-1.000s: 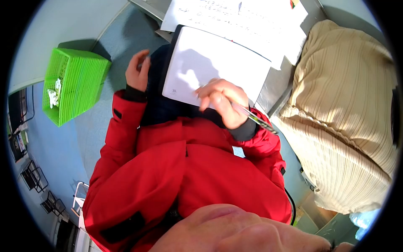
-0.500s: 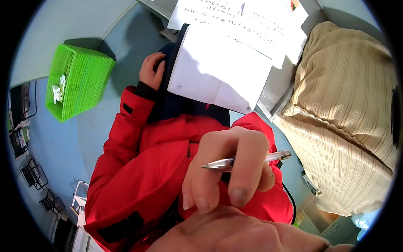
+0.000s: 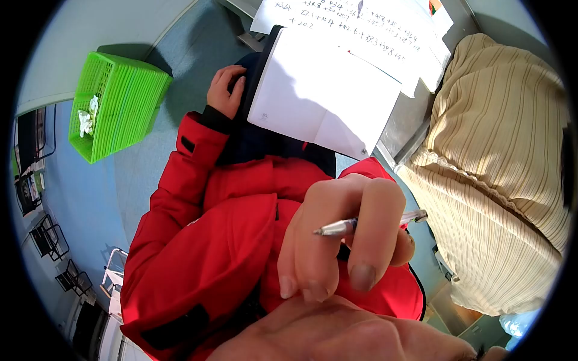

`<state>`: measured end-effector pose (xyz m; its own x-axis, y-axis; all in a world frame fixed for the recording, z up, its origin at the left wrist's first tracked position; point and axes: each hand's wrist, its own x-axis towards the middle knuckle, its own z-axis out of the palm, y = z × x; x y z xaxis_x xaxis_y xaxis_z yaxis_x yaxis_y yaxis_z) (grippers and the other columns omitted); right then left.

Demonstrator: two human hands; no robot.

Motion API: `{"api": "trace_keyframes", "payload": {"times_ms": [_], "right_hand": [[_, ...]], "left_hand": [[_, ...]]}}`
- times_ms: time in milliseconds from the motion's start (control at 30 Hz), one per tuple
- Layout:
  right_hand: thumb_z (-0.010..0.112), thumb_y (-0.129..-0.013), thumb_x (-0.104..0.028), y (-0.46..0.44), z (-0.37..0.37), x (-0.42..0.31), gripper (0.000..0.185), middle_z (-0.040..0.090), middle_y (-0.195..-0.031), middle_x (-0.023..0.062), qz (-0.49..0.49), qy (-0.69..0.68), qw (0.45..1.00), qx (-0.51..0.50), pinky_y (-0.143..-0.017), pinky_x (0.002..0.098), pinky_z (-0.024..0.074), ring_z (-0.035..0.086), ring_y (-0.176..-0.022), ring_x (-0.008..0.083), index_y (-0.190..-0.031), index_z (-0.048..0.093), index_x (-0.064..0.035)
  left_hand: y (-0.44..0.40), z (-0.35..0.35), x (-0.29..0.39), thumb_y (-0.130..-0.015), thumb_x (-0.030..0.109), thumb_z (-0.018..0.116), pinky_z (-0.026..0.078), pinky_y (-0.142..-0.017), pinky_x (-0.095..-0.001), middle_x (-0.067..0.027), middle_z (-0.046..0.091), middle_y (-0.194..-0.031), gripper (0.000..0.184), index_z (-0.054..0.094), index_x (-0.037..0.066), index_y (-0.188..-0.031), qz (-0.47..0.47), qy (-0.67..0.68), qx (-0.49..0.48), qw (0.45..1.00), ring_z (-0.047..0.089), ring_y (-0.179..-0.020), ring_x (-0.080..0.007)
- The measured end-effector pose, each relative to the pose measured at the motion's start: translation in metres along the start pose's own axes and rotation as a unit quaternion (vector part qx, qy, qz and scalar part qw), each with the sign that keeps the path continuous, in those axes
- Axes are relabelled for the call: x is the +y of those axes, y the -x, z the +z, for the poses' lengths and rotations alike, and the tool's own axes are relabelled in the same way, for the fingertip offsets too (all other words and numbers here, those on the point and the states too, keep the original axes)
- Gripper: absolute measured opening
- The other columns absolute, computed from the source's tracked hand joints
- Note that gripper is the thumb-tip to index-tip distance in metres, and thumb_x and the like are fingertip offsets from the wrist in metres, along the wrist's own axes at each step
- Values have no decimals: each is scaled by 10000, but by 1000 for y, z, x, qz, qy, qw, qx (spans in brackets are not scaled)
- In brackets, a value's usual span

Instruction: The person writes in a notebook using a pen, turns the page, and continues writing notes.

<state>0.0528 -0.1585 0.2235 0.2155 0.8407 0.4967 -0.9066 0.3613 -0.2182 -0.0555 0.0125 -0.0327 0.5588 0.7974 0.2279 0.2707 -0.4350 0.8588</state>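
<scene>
My right hand (image 3: 355, 240), raised close to the camera by the chin, is closed around a ballpoint pen (image 3: 340, 228). Its metal tip points left and its clear end sticks out on the right. My left hand (image 3: 226, 90) rests on the dark trousers of my thigh, fingers loosely bent, thumb apart, holding nothing. Beside it lies an open notebook (image 3: 313, 96) with a dark cover edge and mostly blank pages. Beyond that are loose paper sheets (image 3: 361, 30) with handwritten sums.
A stack of green plastic baskets (image 3: 123, 105) stands on the floor at left, with crumpled white tissue (image 3: 88, 117) inside. Striped beige cloth (image 3: 500, 108) covers a bulky item at right. A metal desk edge (image 3: 400, 141) runs beside the notebook. Folding chairs (image 3: 48, 240) show at far left.
The whole view has shifted slightly, so most things sit a little further right. My right hand with the pen is a bit further right too. My left hand stays on the thigh.
</scene>
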Motion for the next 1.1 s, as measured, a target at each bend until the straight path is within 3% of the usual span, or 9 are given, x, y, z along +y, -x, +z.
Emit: {"api": "trace_keyframes", "payload": {"times_ms": [133, 300, 433, 733, 800, 867, 933, 1100], "right_hand": [[411, -1036, -327, -4, -9, -15, 333, 624, -891, 201, 87, 65, 992, -62, -744, 408, 588, 657, -757, 273, -1037, 569, -34], [497, -973, -237, 2, -9, -3, 325, 611, -931, 192, 19, 25, 999, -34, -640, 329, 515, 611, -788, 247, -984, 604, 69], [405, -1037, -317, -2, -10, -14, 360, 627, -877, 209, 77, 63, 994, -36, -733, 416, 594, 661, -754, 280, -995, 588, -10], [411, -1031, -293, 2, -9, -10, 358, 631, -874, 225, 71, 78, 994, -34, -716, 404, 594, 652, -729, 294, -1001, 588, 17], [455, -1001, -241, 4, -9, -4, 313, 629, -898, 177, 39, 63, 997, -26, -674, 347, 523, 612, -767, 249, -1001, 584, 44], [456, -1000, -231, 4, -10, -4, 302, 629, -896, 174, 43, 56, 997, -30, -673, 345, 522, 611, -768, 245, -1007, 581, 44], [416, -1029, -264, 2, -13, -12, 323, 631, -869, 217, 81, 57, 994, -45, -714, 400, 592, 649, -734, 281, -1020, 577, 16], [409, -1029, -235, 1, -13, -20, 280, 634, -880, 219, 94, 65, 993, -43, -733, 421, 593, 657, -730, 277, -1025, 570, -6]], "left_hand": [[0, 0, 2, -889, 95, 598, 483, -906, -350, -126, 622, -1118, 183, 646, 42, -1057, 4, -1, 0, 1000, 606, -1040, -287], [-1, 0, 1, -888, 87, 600, 490, -896, -341, -126, 620, -1114, 181, 646, 40, -1057, 9, -8, 2, 1000, 607, -1041, -278], [-1, -1, 1, -886, 87, 600, 483, -910, -346, -126, 620, -1117, 181, 646, 41, -1056, 11, -12, 1, 1000, 605, -1043, -283], [0, 0, -1, -888, 93, 595, 468, -931, -354, -125, 620, -1124, 177, 646, 44, -1050, -10, 0, -4, 1000, 596, -1068, -289], [0, 0, -1, -889, 96, 594, 466, -933, -354, -126, 620, -1123, 179, 646, 45, -1052, -6, -4, -4, 1000, 596, -1067, -290], [-1, 0, 0, -888, 98, 595, 466, -933, -355, -127, 619, -1122, 181, 645, 45, -1054, -4, -5, -3, 1000, 596, -1067, -291], [-1, 0, 0, -888, 99, 596, 466, -932, -355, -127, 619, -1119, 182, 645, 44, -1055, -4, -6, -2, 1000, 596, -1065, -291], [0, 0, 0, -887, 95, 597, 467, -928, -355, -125, 621, -1109, 180, 645, 44, -1053, -4, -8, -3, 1000, 596, -1061, -289]]}}
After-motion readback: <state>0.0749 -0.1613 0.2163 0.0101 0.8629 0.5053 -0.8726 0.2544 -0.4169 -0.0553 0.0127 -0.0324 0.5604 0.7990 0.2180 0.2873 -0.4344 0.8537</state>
